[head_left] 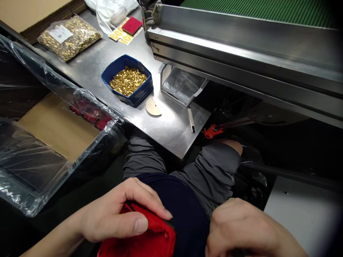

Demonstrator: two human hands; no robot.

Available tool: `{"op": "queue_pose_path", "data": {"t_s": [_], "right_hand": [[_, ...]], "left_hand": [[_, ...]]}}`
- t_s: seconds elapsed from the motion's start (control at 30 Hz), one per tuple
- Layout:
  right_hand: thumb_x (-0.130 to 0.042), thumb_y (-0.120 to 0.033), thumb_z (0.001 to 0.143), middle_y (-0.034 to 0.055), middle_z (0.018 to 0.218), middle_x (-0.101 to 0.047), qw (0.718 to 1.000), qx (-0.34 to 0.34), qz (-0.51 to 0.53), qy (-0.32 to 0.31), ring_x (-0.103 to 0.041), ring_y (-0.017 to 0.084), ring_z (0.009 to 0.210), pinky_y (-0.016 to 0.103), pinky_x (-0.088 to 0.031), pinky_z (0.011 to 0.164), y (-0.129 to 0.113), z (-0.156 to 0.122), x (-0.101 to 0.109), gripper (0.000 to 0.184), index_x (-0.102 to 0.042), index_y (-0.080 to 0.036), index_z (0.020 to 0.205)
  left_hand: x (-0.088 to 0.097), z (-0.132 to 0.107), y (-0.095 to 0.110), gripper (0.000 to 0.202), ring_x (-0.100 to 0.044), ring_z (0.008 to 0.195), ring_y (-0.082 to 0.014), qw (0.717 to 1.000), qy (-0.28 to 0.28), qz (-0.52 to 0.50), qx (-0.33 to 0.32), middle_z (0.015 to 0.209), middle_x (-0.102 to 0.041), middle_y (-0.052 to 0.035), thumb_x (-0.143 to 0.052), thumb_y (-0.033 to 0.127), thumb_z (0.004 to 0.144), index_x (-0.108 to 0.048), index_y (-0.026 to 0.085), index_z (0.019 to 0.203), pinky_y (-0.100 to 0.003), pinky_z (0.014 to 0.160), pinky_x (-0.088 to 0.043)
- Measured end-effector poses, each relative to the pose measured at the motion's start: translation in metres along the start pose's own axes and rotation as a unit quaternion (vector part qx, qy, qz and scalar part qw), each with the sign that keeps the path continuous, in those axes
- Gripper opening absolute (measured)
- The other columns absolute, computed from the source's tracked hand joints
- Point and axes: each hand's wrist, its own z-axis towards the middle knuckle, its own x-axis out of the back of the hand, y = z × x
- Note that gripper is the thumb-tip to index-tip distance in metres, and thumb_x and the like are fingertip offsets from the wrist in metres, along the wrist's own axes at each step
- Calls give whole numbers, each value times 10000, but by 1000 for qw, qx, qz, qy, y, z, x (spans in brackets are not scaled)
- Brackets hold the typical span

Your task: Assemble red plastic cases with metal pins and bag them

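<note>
In the head view my left hand grips a red plastic housing low in front of my body. Its thumb presses on the inner side, and the fingers lie along the dark-trimmed upper edge. The lower part of the housing runs out of the picture. To the right, apart from the housing, my right hand is curled closed. A bit of something dark shows at its underside, too little to name.
On the metal table stand a blue bin of small brass-coloured parts, a bag of similar parts, a pale half-disc, a utility knife and a grey tray. A plastic-lined crate sits left; a conveyor frame overhangs right.
</note>
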Motion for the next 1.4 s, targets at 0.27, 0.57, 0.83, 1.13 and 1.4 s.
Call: {"op": "queue_pose_path", "data": {"t_s": [0.27,0.57,0.83,1.13,1.4], "right_hand": [[-608,-398,957,-9,818,-679,903,-233,-190,307,-637,180,729,273,-476,681,90,61,11,161,-614,-243,998],[-635,-391,921,200,1265,-521,864,-168,-236,412,-430,398,1232,621,-284,1085,160,151,27,318,-627,-173,1152],[-438,-614,1006,47,1082,-702,980,-70,-8,184,-673,172,846,285,-547,762,95,108,-19,494,-598,-277,1329],[-707,-504,899,49,881,-725,923,-136,305,191,-657,167,803,279,-498,752,91,101,-20,419,-737,-154,1127],[-691,-434,915,43,1083,-754,962,-180,181,95,-687,233,998,317,-512,854,69,101,-19,334,-744,-228,1173]], "left_hand": [[12,-16,-2,432,-674,1075,-300,990,20,124,70,1155,-755,-102,-556,560,941,-739,294,1228,-345,963,-488],[4,6,-55,355,-751,779,-249,932,205,-264,143,999,-783,-154,-604,429,946,-755,143,1093,-285,672,-575],[3,13,-87,396,-757,748,-224,877,197,-418,128,1035,-789,-159,-738,396,836,-762,122,1121,-268,653,-611],[10,33,-79,313,-752,767,-189,851,226,-446,163,891,-801,-110,-626,388,950,-771,111,977,-258,751,-575],[5,11,-83,484,-754,898,-252,864,185,-455,108,1022,-780,-134,-744,455,854,-665,159,1228,-327,831,-562]]}}
